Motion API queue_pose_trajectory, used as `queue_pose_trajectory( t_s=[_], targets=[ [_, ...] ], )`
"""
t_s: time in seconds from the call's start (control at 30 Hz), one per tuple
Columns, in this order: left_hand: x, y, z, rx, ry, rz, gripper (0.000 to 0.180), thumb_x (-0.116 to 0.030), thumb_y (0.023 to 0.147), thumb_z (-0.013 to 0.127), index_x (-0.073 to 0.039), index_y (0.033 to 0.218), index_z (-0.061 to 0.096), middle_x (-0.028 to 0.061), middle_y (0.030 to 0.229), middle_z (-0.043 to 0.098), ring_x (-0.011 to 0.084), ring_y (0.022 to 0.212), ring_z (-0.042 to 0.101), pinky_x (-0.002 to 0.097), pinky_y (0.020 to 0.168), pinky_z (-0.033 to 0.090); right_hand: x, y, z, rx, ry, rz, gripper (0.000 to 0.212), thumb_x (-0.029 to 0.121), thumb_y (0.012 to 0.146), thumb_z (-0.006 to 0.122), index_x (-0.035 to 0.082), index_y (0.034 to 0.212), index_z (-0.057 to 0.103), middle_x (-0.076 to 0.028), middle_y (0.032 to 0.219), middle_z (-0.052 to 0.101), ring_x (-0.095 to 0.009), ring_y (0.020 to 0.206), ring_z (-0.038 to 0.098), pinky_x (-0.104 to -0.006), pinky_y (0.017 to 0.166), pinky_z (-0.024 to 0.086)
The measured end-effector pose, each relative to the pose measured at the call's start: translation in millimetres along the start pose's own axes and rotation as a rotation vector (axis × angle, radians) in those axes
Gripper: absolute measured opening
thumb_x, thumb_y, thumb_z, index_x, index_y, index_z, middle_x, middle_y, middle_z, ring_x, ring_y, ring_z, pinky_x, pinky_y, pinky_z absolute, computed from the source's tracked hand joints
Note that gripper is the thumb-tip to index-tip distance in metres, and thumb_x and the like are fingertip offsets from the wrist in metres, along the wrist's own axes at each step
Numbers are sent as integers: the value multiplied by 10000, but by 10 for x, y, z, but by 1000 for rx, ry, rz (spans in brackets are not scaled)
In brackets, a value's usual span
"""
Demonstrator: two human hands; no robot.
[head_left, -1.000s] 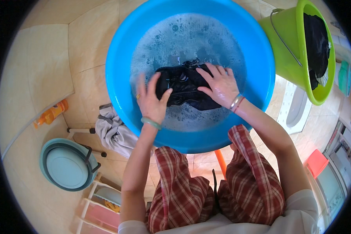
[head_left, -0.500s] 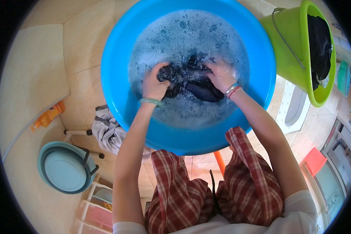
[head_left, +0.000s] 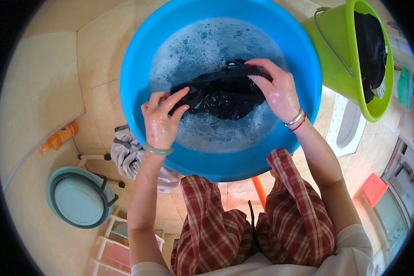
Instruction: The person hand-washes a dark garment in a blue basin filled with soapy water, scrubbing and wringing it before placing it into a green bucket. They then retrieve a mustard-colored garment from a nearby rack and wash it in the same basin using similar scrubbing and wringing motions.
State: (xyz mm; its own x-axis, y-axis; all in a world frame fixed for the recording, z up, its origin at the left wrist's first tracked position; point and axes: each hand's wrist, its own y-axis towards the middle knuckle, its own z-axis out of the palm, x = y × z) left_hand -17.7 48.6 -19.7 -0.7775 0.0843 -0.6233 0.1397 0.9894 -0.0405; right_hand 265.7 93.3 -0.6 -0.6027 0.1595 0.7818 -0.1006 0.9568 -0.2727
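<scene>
A wet black garment (head_left: 225,99) is stretched between my hands over soapy water in a large blue basin (head_left: 140,55). Its upper edge looks like a band pulled taut. My left hand (head_left: 163,115), with a green bangle at the wrist, pinches the band's left end. Pinching the right end between thumb and fingers is my right hand (head_left: 280,89), which wears a silver bangle and a red cord. The garment's lower part hangs bunched at the foamy water (head_left: 216,138). What kind of garment it is, I cannot tell.
A tilted green bucket (head_left: 326,50) holding dark cloth stands against the basin's right. Grey-white cloth (head_left: 126,154) lies at its lower left, near stacked teal basins (head_left: 78,198) and an orange bottle (head_left: 60,138). A squat toilet (head_left: 345,124) is set into the floor at right.
Both hands have come up from the water and moved apart. The black garment, bunched in the suds before, is now lifted and spread between them.
</scene>
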Motion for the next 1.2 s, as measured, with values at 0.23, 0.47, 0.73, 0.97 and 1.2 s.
queue_pose_trajectory(
  t_s=[0.23, 0.47, 0.73, 0.97, 1.2],
  targets=[
    [-188, 118, -80, -34, -602, -249, 339, 18, 799, 734, -90, 1106, 639, 64, 1149, 613, 145, 873, 591, 267, 760, 465, 243, 29, -88, 17, 853, 188, 306, 93, 892, 625, 24, 1190, 638, -61, 1081, 665, -131, 948, 619, -241, 857, 491],
    [-752, 112, 88, 32, -828, -168, 869, 51, 727, 775, -73, 1479, 359, 94, 1259, 547, 152, 1009, 604, 279, 820, 534, 767, -253, 170, 271, 628, -168, 536, 169, 782, 766, 69, 1278, 588, -138, 1161, 654, -251, 1036, 641, -378, 897, 519],
    [-829, 12, -205, -73, -959, -439, 232, 20, 808, 732, -19, 1020, 644, 44, 876, 656, 113, 658, 542, 267, 562, 416, -37, 27, 217, 77, 22, -482, 1033, 402, 662, 865, 207, 1510, 308, -131, 1522, 348, -357, 1435, 269, -532, 1137, 229],
    [-909, -125, -437, -254, -1249, -287, 433, 122, 821, 608, -9, 1230, 549, 112, 1169, 623, 244, 1054, 606, 358, 933, 485, -540, 242, 761, 131, -231, -302, 774, 281, 751, 783, 196, 1427, 416, -125, 1330, 553, -318, 1315, 454, -552, 1071, 291],
    [-49, 65, -381, -136, -825, -420, 370, 32, 811, 722, -13, 1163, 620, 41, 993, 676, 122, 893, 627, 274, 811, 508, -568, 241, 90, -91, -129, -28, 466, 78, 764, 711, 192, 1207, 623, -104, 1275, 572, -352, 1153, 553, -465, 1004, 414]
  ],
)
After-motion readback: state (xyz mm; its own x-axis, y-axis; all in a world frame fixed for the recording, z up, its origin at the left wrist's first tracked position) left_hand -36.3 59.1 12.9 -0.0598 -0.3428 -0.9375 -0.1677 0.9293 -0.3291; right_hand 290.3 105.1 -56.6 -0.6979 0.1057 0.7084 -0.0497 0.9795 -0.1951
